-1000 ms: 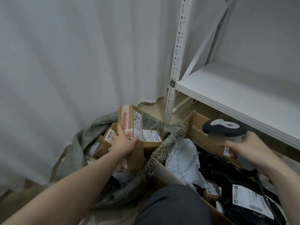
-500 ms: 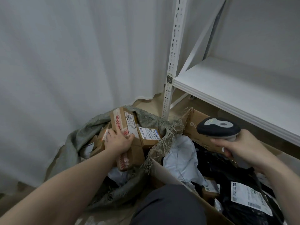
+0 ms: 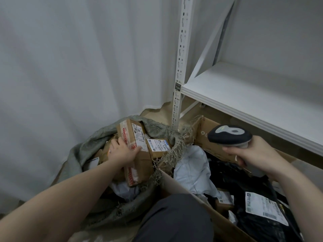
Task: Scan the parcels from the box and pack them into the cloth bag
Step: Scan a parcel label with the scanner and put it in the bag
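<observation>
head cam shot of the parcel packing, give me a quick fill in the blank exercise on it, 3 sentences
1. The left hand rests on a tall cardboard parcel that stands in the cloth ____.
2. The right hand grips a handheld barcode ____.
3. The cardboard box at the right holds mostly ____ plastic mailers, plus one pale grey mailer.

Missing words: bag; scanner; black
</observation>
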